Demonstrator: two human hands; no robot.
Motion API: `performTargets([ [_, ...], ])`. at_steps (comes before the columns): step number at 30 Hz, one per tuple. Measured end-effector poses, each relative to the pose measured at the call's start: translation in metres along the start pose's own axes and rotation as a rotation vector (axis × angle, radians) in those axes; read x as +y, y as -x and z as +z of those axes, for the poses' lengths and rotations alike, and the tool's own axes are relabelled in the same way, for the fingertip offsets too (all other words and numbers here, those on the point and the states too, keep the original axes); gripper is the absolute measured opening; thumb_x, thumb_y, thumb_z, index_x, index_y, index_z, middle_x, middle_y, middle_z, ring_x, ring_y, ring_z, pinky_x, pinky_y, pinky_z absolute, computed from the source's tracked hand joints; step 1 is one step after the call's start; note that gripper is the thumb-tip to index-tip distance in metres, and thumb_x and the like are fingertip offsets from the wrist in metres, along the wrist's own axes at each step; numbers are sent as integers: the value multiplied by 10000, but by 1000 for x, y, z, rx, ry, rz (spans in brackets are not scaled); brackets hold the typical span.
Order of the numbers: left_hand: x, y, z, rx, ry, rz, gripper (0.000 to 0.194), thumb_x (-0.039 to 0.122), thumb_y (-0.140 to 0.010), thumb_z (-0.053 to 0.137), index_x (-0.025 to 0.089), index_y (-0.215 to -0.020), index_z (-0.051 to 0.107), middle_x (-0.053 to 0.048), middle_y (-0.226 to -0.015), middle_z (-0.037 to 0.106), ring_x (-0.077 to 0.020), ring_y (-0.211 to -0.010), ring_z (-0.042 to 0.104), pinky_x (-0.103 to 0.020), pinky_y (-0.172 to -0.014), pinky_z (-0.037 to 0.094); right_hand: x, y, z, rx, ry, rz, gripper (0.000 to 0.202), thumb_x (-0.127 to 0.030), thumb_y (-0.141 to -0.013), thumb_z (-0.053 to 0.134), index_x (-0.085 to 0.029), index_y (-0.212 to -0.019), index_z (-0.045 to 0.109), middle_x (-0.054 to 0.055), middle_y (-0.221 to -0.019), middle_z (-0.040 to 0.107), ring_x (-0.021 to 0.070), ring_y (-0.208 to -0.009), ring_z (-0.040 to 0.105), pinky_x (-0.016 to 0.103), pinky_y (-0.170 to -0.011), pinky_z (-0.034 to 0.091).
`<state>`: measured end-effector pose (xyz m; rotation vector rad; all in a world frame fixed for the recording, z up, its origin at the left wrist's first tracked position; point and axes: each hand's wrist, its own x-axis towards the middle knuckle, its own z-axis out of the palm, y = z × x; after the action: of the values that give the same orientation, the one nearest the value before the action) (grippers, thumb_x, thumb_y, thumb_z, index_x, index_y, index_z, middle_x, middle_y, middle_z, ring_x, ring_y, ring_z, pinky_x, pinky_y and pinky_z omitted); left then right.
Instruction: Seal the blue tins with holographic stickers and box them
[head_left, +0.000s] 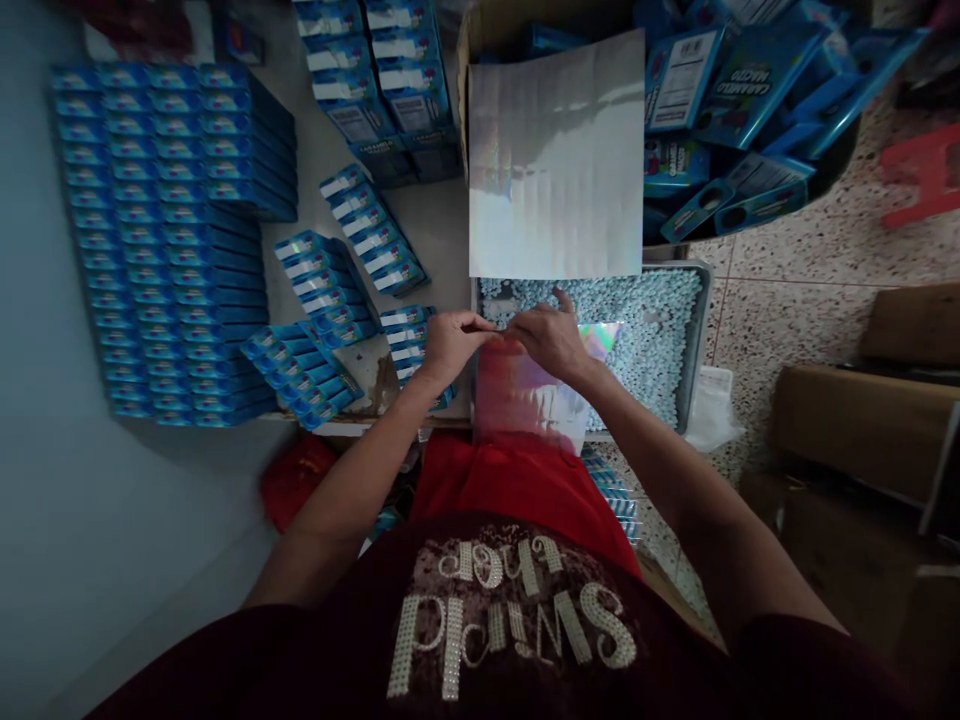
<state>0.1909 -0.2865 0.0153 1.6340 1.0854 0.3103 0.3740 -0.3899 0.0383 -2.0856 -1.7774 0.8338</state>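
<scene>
A shiny holographic sheet (532, 405) hangs between my hands, over the near edge of a grey metal tray (705, 300) and against my red trousers. My left hand (452, 345) pinches the sheet's far left corner. Close beside it, my right hand (549, 338) is closed on the same far edge, with one finger raised. Part of the sheet is hidden under the right hand and forearm. Small pale blue pellets (645, 340) cover the tray's floor. Just beyond the tray lies a larger silvery holographic sheet (555, 160), partly over a carton.
Blue printed boxes stand in tall stacks (172, 250) at left, with shorter rows (326, 285) nearer the tray. A large carton (832, 170) at the back right holds loose blue packs (742, 90). Brown cardboard boxes (862, 420) and a red stool (922, 175) are at right.
</scene>
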Motion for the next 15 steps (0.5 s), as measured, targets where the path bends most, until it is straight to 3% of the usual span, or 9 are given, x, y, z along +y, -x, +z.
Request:
performTargets([
  [4,-18,-11,1,-78,118,-81,179,347,-839,839,185,-913,845,-54,-894,829,-185,-812,739,-305,-784,601,8,-17,-4,-77,-22,49,341,-378,-1082,513,-238,-982,807,24,-821,774,228,-865,693,517,-1208,245],
  [7,-34,-22,5,-126,245,-228,227,349,-853,832,157,-974,833,-62,-894,817,-162,-742,715,-304,-730,623,9,-29,2,-109,90,92,349,-357,-1082,515,-190,-1018,814,85,-858,786,267,-891,698,482,-1099,348],
  [9,-41,-28,8,-76,298,-336,265,360,-818,875,136,-950,822,-56,-824,792,-154,-684,698,-304,-691,630,6,-32,14,-56,153,69,327,-331,-1077,527,-169,-1091,812,137,-1023,799,308,-1021,686,456,-1025,392],
  [12,-49,-35,12,38,336,-434,341,376,-723,963,118,-868,794,-41,-734,748,-157,-651,694,-306,-681,632,2,-27,39,124,198,-12,333,-298,-1071,541,-194,-1312,747,153,-1358,720,348,-1249,583,469,-1030,401],
  [15,-60,-39,19,64,405,-469,340,358,-707,978,119,-837,774,-37,-724,733,-160,-652,700,-323,-708,641,4,-19,68,242,214,-18,408,-314,-1082,518,-222,-1454,658,142,-1417,681,355,-1260,545,491,-1027,403],
])
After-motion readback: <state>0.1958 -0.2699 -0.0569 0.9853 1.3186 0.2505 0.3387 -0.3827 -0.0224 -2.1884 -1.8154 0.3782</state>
